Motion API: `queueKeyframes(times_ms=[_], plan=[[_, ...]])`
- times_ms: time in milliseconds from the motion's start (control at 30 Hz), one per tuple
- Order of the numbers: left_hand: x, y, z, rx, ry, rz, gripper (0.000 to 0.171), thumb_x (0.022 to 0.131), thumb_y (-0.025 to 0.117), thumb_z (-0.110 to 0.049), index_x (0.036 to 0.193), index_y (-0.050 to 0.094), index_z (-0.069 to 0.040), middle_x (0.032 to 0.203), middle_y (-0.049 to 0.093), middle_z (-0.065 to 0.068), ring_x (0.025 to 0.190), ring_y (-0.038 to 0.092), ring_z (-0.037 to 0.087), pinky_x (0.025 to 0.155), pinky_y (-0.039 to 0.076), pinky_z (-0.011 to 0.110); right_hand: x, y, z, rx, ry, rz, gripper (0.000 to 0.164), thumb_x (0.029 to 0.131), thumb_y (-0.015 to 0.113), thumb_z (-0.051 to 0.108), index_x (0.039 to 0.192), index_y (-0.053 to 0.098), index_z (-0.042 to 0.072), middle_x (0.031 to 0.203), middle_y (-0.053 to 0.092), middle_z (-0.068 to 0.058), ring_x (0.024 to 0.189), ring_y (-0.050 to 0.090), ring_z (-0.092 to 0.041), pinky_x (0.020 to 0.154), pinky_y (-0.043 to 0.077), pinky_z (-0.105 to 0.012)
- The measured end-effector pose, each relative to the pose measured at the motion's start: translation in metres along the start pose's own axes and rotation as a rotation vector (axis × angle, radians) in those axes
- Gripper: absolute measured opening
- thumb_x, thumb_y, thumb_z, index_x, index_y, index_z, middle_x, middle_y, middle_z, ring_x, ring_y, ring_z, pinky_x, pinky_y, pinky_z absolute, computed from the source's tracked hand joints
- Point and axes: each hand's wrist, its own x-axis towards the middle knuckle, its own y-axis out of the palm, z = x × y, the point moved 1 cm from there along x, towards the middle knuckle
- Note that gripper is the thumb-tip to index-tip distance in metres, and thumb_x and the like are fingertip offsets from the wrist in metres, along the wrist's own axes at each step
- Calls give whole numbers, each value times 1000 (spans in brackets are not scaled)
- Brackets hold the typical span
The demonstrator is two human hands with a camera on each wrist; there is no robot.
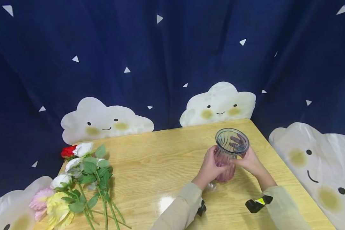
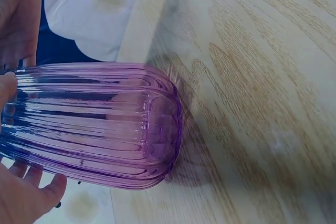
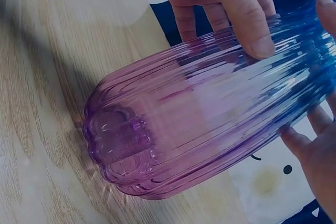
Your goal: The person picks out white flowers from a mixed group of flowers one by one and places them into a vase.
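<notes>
One glass vase (image 1: 226,156) is counted, along with one left hand (image 1: 210,165) and one right hand (image 1: 251,162). Two sleeves (image 1: 176,207) and two black wrist devices (image 1: 254,206) are seen. One table (image 1: 158,159) is shown. One red bloom (image 1: 68,151), one yellow bloom (image 1: 58,207), one pink bloom (image 1: 41,198) and at least three white blooms (image 1: 82,149) are counted. Four printed clouds (image 1: 103,114) and at least twelve printed triangles (image 1: 159,19) are also found.

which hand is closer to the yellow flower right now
Left. The left hand grips the side of the vase facing the yellow flower, well apart from it; the right hand grips the opposite side, farther away.
</notes>
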Motion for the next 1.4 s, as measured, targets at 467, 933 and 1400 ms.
queueKeyframes(times_ms=[467,933,1400], plan=[[0,1,0,46,-7,-2,79,70,71,-34,134,29,-19,133,39,5,122,37,17,105,36,35,2,-1,-3,66,-46,42,87,65,59,-16,139,19,6,121,53,18,110,50,2,85,43,-10],[0,-2,-3,164,37,-3,79,70,70,-34,135,28,-18,133,42,5,120,41,17,103,38,33,3,-1,0,16,-43,51,84,67,59,-15,139,20,5,120,53,19,109,50,4,85,42,-9],[-1,-3,-7,252,43,4,81,71,69,-35,137,26,-17,135,42,3,122,42,17,103,38,33,6,-12,3,-225,-5,69,80,67,69,0,135,28,6,117,52,21,105,51,5,84,39,-8]])
